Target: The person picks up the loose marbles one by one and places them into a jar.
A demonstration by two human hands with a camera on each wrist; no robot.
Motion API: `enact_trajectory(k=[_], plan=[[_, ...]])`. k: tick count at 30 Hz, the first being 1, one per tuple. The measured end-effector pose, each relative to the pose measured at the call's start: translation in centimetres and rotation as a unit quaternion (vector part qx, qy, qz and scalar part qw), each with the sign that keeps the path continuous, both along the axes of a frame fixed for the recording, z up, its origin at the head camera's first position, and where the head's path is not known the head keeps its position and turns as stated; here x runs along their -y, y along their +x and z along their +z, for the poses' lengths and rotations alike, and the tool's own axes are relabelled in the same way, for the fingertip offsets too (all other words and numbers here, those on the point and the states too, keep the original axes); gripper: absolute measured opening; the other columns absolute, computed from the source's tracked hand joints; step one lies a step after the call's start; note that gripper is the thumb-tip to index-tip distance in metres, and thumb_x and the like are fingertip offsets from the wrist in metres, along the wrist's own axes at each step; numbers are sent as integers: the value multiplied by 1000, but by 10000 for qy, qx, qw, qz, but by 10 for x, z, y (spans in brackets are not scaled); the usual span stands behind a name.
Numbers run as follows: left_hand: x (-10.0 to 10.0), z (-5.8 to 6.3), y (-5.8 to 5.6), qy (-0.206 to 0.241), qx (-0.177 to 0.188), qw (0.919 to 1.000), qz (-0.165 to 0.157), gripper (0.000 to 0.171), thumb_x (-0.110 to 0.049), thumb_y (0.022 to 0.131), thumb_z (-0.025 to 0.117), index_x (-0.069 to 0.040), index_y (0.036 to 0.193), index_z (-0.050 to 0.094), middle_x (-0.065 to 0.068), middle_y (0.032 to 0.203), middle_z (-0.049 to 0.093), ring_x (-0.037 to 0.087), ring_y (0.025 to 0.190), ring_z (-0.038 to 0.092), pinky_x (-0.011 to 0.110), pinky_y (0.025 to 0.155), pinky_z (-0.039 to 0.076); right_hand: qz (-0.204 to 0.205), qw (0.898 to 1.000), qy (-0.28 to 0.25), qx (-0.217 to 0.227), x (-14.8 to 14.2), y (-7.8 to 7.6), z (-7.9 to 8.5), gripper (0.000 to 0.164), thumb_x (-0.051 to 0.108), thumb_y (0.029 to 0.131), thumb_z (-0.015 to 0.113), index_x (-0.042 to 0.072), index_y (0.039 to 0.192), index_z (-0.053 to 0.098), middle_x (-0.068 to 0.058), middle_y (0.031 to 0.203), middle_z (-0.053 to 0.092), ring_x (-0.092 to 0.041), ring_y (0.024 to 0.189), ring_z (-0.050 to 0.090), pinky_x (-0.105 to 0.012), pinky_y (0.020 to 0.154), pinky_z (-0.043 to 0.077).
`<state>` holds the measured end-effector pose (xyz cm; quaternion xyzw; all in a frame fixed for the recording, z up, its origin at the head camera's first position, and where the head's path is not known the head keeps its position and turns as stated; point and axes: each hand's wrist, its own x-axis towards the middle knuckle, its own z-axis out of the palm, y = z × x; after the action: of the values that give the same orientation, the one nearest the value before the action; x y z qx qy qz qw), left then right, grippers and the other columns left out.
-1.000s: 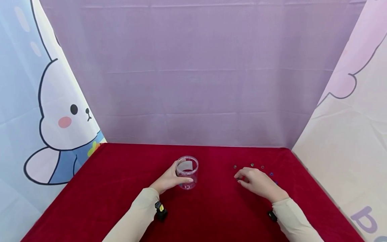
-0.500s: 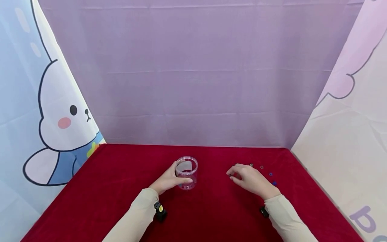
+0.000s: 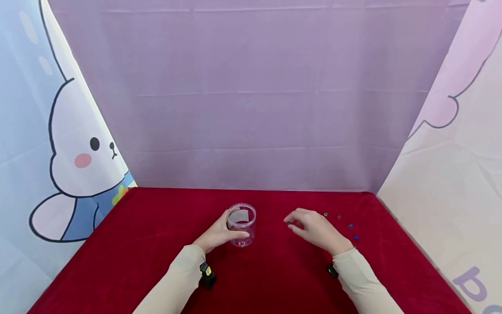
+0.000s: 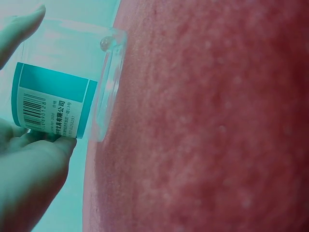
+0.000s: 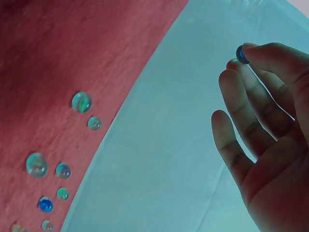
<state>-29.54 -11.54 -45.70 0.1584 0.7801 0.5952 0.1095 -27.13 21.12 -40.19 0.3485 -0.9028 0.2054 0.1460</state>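
Observation:
My left hand (image 3: 218, 233) grips a clear plastic jar (image 3: 248, 240) standing upright, its mouth uncovered. The left wrist view shows a teal and white label (image 4: 53, 104) with a barcode on the jar's side, and a small clear marble (image 4: 106, 44) inside near its base. To the jar's right, my right hand (image 3: 315, 229) hovers over the red cloth, a short way from it. Between thumb and forefinger it pinches a dark blue marble (image 5: 242, 54), plain in the right wrist view; its other fingers are loosely spread.
Several loose marbles lie on the red cloth (image 3: 266, 279) right of my right hand, among them a blue marble (image 5: 46, 204) and a green-swirled marble (image 5: 81, 102). A purple curtain (image 3: 251, 109) hangs behind the table, with printed sheets at both sides.
My right hand has moved left toward the jar with the pinched marble, uncovering more marbles at the right. The left hand and jar have stayed in place.

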Motion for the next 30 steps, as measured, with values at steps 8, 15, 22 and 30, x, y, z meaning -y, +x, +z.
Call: enact_trajectory(k=[8,15,22,30], plan=[[0,-4,-2,-25,-8,10000,14,86,-29,85,83,-22,154,32,7,143,46,26,127,47,51,101,44,-31,9996,-162,-224,13,-5,-5,22,12,88,79,15,109,73,6,101,67,-9,83,63,-26,73,56],[-2,-6,-3,-45,2,10000,37,88,-28,84,84,-21,154,31,7,145,44,26,128,46,51,102,44,-78,9992,-381,-69,26,-9,-10,25,13,88,79,16,112,72,6,105,67,-14,85,64,-31,76,58],[-2,-6,-3,-96,15,9999,49,86,-26,86,82,-21,154,30,6,147,43,25,129,45,53,105,40,-73,9981,-603,-22,40,-8,-11,24,17,89,78,18,113,72,7,106,67,-17,86,66,-30,76,57],[-3,-5,-2,-29,0,10000,45,86,-25,87,81,-16,154,28,11,147,44,27,129,45,54,105,40,-32,9973,-725,-132,53,-12,-14,26,22,90,78,18,115,72,7,109,67,-10,87,63,-31,77,57]])
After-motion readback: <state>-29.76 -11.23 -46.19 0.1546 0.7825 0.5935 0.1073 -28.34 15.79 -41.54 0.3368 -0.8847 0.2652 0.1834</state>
